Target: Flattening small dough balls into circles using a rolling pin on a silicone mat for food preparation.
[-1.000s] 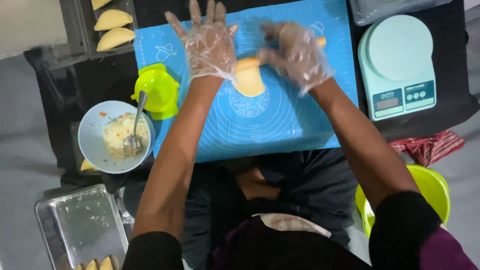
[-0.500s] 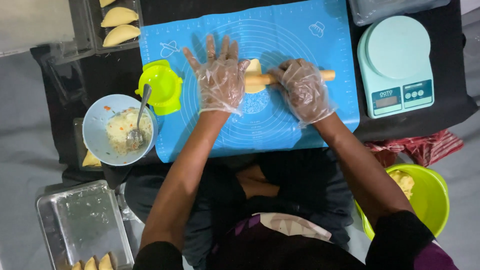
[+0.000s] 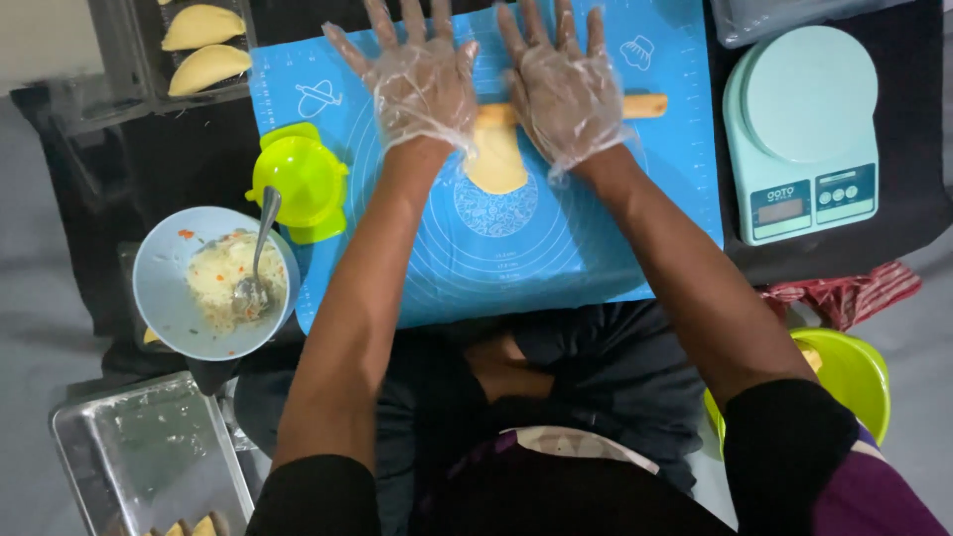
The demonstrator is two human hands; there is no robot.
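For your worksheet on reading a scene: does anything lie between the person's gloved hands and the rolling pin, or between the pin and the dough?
Only the thin clear gloves. The left hand and right hand press flat on the wooden rolling pin, which lies directly on the far edge of the dough on the blue mat. Nothing else intervenes.

two hands (image 3: 491, 84), two bowls (image 3: 164, 288), one scale (image 3: 802, 134)
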